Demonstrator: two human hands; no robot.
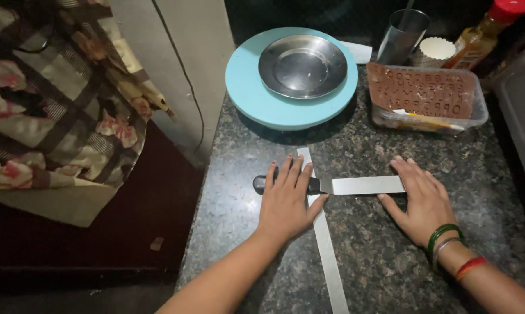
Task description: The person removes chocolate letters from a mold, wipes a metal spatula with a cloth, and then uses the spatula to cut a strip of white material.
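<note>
- My left hand (285,197) lies flat, fingers spread, gripping nothing; palm presses on the black handle of the palette knife (338,185).
- My right hand (422,200) is flat and open too, fingertips touching the knife's blade tip.
- Knife lies crosswise on the dark speckled counter (378,261), over a long pale strip (326,244) running toward me.
- Beyond, near the counter's far edge: a blue turntable (256,96) carrying a steel plate (302,65).
- Far right: a clear tub (428,113) topped by a brown letter mould (422,90), a steel tumbler (403,35) and a sauce bottle (486,32) behind it.
</note>
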